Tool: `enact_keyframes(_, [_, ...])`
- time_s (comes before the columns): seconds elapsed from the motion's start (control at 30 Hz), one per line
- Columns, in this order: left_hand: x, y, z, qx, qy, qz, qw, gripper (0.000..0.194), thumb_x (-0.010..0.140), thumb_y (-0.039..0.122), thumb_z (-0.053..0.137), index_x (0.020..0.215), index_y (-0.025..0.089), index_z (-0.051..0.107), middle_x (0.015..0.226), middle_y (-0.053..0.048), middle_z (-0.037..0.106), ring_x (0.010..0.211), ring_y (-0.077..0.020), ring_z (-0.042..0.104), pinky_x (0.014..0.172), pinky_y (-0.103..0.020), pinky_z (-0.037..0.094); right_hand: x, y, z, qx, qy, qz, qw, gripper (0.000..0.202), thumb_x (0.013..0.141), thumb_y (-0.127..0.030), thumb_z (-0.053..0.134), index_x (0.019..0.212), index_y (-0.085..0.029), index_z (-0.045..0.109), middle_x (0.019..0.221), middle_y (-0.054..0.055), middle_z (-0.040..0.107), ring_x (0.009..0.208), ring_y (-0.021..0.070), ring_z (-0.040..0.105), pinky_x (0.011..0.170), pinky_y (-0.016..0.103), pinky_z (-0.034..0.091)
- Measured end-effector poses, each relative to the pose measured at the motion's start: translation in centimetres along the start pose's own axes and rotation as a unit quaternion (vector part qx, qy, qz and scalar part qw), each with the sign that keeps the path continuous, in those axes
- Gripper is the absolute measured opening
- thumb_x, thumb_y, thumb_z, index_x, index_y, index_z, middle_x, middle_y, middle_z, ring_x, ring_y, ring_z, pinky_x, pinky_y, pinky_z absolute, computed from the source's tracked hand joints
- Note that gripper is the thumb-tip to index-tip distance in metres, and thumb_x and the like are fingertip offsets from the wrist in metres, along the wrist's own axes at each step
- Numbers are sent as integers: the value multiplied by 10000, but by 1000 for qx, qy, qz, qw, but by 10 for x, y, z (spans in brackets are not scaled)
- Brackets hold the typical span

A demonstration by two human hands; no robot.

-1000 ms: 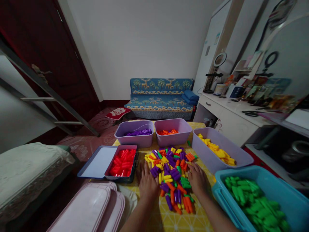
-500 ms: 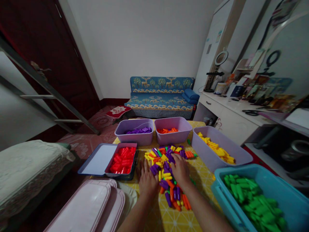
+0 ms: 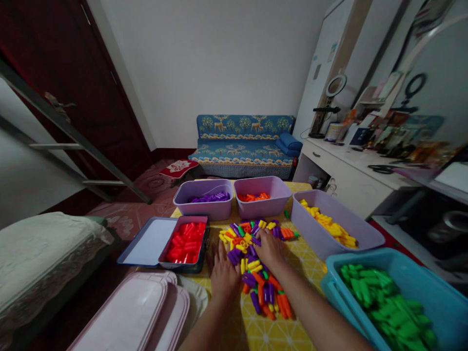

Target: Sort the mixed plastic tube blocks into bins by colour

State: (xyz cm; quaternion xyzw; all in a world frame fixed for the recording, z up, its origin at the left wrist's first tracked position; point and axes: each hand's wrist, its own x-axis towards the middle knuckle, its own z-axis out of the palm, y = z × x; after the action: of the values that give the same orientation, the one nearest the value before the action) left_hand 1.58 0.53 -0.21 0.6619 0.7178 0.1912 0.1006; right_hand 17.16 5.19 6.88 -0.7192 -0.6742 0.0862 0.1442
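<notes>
Head view: left hand (image 3: 224, 277), fingers apart, beside mixed pile (image 3: 253, 265); right hand (image 3: 271, 251) over pile, finger closure unclear.

Right hand (image 3: 271, 251) now amid pile (image 3: 253, 266)

The left hand (image 3: 224, 277) lies palm down, fingers (image 3: 221, 252) spread, while the right hand (image 3: 271, 251) angles inward, fingers bent.

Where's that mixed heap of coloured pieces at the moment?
In the head view, the mixed heap lies just right of centre on the yellow tablecloth, with the left hand at its left edge and the right hand over it.
</notes>
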Motion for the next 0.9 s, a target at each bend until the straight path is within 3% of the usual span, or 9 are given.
enact_keyframes(0.13, [1, -1, 1, 3, -1, 4, 1000, 543, 933, 323, 425, 1450, 156, 453, 1608, -139, 250, 1421, -341, 341, 1146, -428, 323, 5, 2, 3, 39, 12, 20, 999, 172, 817, -197, 580, 988, -202, 595, 908, 47, 701, 841, 191, 652, 700, 267, 384])
enact_keyframes(0.33, [0, 0, -1, -8, 8, 6, 1000, 557, 929, 311, 438, 1466, 162, 428, 1606, -134, 260, 1473, -323, 242, 1174, -421, 285, 10, 9, 17, 215, 29, 67, 974, 258, 807, -325, 584, 1026, -189, 587, 812, 24, 684, 740, 179, 634, 654, 248, 404])
enact_keyframes(0.5, [0, 1, -3, -10, -2, -1, 1000, 567, 913, 299, 460, 1469, 189, 429, 1615, -114, 244, 1460, -328, 273, 1164, -418, 302, 6, 17, 26, 280, 58, 83, 955, 353, 850, -438, 469, 1028, -190, 645, 882, 64, 710, 809, 214, 650, 714, 293, 455])
enact_keyframes(0.67, [0, 2, -4, -7, -5, -2, 1000, 571, 917, 306, 450, 1475, 186, 420, 1610, -117, 259, 1460, -335, 270, 1161, -421, 303, 8, 22, 29, 336, 33, 67, 939, 393, 822, -503, 501, 1030, -213, 665, 895, 41, 719, 837, 206, 668, 736, 298, 490])
enact_keyframes(0.8, [0, 2, -4, -16, -1, -4, 1000, 553, 926, 302, 431, 1467, 186, 432, 1615, -120, 239, 1463, -346, 256, 1158, -437, 307, 13, 23, 30, 368, 38, 143, 918, 458, 760, -581, 581, 960, -180, 673, 712, 38, 681, 704, 207, 653, 604, 284, 480])
enact_keyframes(0.9, [-1, 4, -6, -21, -2, -6, 1000, 553, 922, 307, 444, 1462, 192, 439, 1615, -119, 242, 1464, -335, 258, 1150, -428, 321, 14, 17, 24, 425, 40, 198, 882, 471, 747, -650, 575, 811, -191, 659, 558, 9, 597, 581, 189, 606, 511, 269, 442])
